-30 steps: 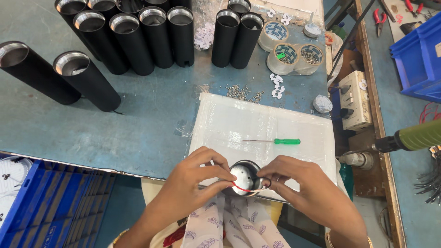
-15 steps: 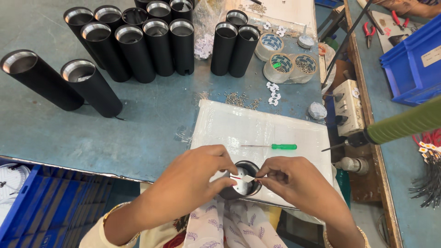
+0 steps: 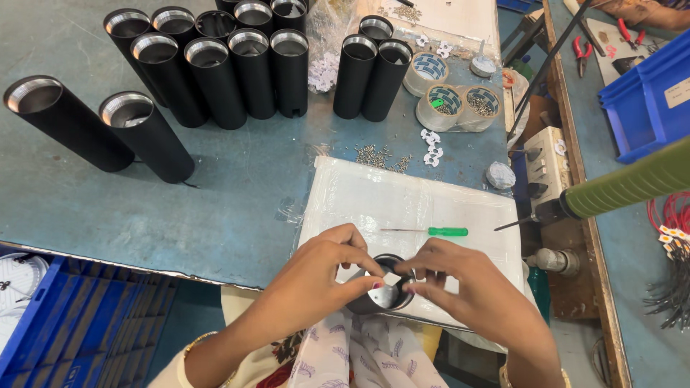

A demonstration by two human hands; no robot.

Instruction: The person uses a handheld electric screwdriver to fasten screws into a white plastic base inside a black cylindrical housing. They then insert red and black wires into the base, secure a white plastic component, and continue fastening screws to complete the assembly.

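**Workbench with black tubes, hands at the near edge**

A blue-grey metal workbench fills the view, with a white plastic-wrapped sheet lying on its near right part. At the near edge, both hands meet over the open mouth of a black cylindrical housing held upright against the person's lap. The left hand and the right hand each pinch, fingertip to fingertip, a small pale square piece just above the housing's shiny interior. One second ago the silver rim was fully exposed and a thin red strand crossed it; half a second ago the fingers closed in — now the pale piece covers the centre and the red strand is no longer visible, which suggests the piece is being seated in the opening.

A green-handled screwdriver lies on the sheet just beyond the hands. Far left, a cluster of standing black tubes — two more lean apart at the left. Far right of these, rolls of tape with blue-patterned tops hold small parts, with loose screws scattered nearby. A blue crate sits near left, a blue bin with a white rectangular label far right.
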